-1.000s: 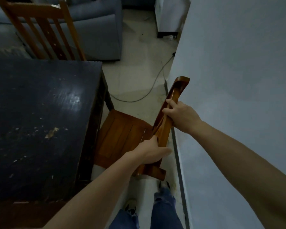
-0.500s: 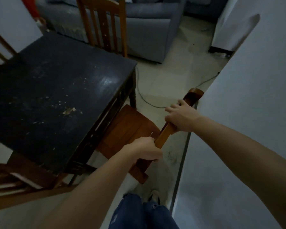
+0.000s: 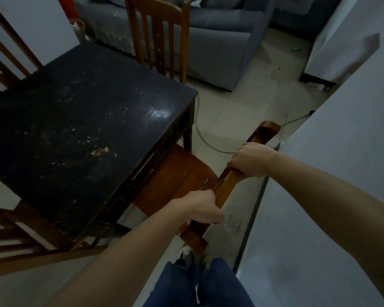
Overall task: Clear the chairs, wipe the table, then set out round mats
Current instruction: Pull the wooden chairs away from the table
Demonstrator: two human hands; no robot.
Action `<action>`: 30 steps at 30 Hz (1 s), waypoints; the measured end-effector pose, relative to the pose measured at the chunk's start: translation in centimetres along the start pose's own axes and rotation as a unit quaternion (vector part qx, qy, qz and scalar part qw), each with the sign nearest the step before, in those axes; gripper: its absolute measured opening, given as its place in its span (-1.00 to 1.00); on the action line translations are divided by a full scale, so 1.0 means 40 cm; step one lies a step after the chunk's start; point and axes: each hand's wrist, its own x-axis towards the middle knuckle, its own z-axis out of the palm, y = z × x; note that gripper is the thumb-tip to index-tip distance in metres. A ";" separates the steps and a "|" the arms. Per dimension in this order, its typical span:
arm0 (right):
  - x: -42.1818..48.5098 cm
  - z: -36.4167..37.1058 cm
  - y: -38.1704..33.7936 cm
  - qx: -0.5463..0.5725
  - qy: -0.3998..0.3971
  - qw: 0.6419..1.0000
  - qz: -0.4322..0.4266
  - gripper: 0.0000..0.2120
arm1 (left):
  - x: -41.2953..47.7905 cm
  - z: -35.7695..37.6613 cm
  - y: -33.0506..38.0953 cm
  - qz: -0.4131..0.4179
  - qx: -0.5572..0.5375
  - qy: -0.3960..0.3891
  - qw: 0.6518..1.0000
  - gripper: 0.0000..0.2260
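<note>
Chair grip unchanged since last frame.
Our left hand and right hand stay curled round its glossy wooden top rail; seat half under the scuffed black surface.

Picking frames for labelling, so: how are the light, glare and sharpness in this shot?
Head view: dim overall; one glare patch on the dark table towards its right edge; left hand and right hand gripping the chair back look slightly soft yet readable; wide-angle distortion slants the wall at right.
</note>
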 end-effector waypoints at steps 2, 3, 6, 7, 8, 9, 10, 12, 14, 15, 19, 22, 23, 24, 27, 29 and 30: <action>0.016 -0.008 0.024 -0.006 0.008 1.000 -0.007 -0.64 | 0.005 -0.018 0.009 -0.006 -0.007 0.004 1.000 -0.81; 0.023 -0.012 0.036 -0.012 0.011 1.000 -0.012 -0.65 | 0.007 -0.027 0.014 -0.009 -0.010 0.011 1.000 -0.80; 0.037 -0.030 0.072 -0.012 0.023 0.999 -0.031 -0.67 | 0.015 -0.040 0.030 -0.007 -0.038 0.043 0.998 -0.86; 0.042 -0.031 0.081 -0.013 0.030 0.999 -0.035 -0.67 | 0.016 -0.042 0.035 -0.001 -0.042 0.055 0.998 -0.88; 0.048 -0.035 0.091 -0.022 0.032 0.999 -0.037 -0.66 | 0.020 -0.046 0.040 0.003 -0.046 0.066 0.997 -0.88; 0.057 -0.041 0.105 -0.031 0.033 0.998 -0.040 -0.66 | 0.025 -0.051 0.046 0.002 -0.054 0.079 0.995 -0.88; 0.063 -0.046 0.116 -0.034 0.032 0.998 -0.040 -0.65 | 0.030 -0.054 0.050 -0.003 -0.060 0.087 0.994 -0.88; 0.075 -0.054 0.130 -0.038 0.035 0.998 -0.041 -0.64 | 0.038 -0.066 0.056 -0.016 -0.060 0.098 0.993 -0.88; 0.086 -0.061 0.145 -0.050 0.045 0.997 -0.044 -0.64 | 0.048 -0.080 0.055 -0.024 -0.063 0.106 0.992 -0.86; 0.091 -0.063 0.151 -0.049 0.051 0.996 -0.045 -0.64 | 0.050 -0.085 0.053 -0.026 -0.063 0.107 0.992 -0.84; 0.102 -0.066 0.162 -0.041 0.070 0.995 -0.061 -0.68 | 0.051 -0.091 0.048 -0.022 -0.075 0.114 0.990 -0.76; 0.102 -0.060 0.166 -0.043 0.080 0.993 -0.074 -0.68 | 0.048 -0.084 0.050 -0.024 -0.100 0.112 0.988 -0.61; 0.099 -0.054 0.166 -0.043 0.080 0.993 -0.076 -0.68 | 0.049 -0.078 0.049 -0.025 -0.118 0.107 0.987 -0.54; 0.098 -0.046 0.165 -0.040 0.082 0.993 -0.078 -0.69 | 0.050 -0.069 0.047 -0.026 -0.143 0.101 0.984 -0.49; 0.096 -0.025 0.162 -0.033 0.087 0.992 -0.085 -0.69 | 0.053 -0.046 0.042 -0.032 -0.227 0.090 0.969 -0.46; 0.094 -0.024 0.164 -0.032 0.091 0.991 -0.089 -0.67 | 0.056 -0.041 0.041 -0.028 -0.247 0.085 0.965 -0.44; 0.094 -0.025 0.165 -0.034 0.092 0.991 -0.091 -0.67 | 0.058 -0.043 0.040 -0.024 -0.248 0.079 0.965 -0.42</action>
